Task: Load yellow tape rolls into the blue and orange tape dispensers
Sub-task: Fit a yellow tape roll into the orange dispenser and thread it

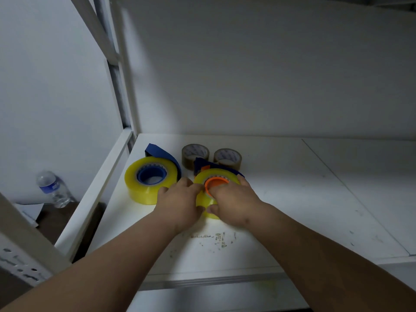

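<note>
Gripping the near yellow tape roll (208,200) from both sides, the left hand (180,204) and the right hand (234,204) curl round its wall, the right thumb pressed on the roll's front. This roll sits on the orange hub (216,183) of a dispenger whose blue frame (202,164) shows behind it, all resting on the white shelf (292,199). Just left of that held roll lies a second yellow roll (146,183), seated on the blue hub (150,175) of the blue dispenser (162,153). Behind the held roll stand two brown tape rolls (195,154), side by side. Far left of it, below the shelf, a water bottle (53,188) stands on the floor.
</note>
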`<action>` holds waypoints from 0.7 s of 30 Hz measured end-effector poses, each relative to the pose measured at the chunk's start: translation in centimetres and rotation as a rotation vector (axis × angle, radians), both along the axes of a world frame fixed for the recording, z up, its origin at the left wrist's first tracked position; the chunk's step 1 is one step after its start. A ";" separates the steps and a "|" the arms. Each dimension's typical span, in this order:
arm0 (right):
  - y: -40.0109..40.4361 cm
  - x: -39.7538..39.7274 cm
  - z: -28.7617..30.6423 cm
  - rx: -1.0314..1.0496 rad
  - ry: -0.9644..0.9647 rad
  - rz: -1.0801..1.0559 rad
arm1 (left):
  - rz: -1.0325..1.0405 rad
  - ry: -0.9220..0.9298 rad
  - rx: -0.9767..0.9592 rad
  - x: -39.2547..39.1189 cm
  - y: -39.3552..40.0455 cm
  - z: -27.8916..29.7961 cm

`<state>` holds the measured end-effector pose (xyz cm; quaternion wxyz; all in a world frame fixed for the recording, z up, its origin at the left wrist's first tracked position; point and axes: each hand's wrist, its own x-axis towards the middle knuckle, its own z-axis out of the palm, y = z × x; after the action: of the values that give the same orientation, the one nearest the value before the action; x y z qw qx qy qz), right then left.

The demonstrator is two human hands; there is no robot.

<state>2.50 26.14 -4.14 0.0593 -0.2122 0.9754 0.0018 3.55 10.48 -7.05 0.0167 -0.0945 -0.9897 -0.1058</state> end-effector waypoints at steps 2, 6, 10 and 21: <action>0.0 -1.0 -0.3 0.027 0.074 0.005 | -0.011 0.031 -0.104 -0.8 0.1 0.0; 0.2 -2.5 -0.7 0.043 0.165 0.038 | -0.027 0.087 -0.273 -2.3 0.5 0.5; 1.6 -3.5 -0.4 0.045 0.094 0.101 | -0.028 0.055 -0.322 -3.0 1.1 1.0; 3.8 -3.0 -0.1 -0.032 0.075 0.097 | 0.067 0.013 -0.323 -2.1 1.6 1.0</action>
<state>-0.45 29.93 -4.23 0.0194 -0.2598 0.9655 -0.0028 1.40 12.06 -6.02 0.0112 -0.0635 -0.9963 0.0561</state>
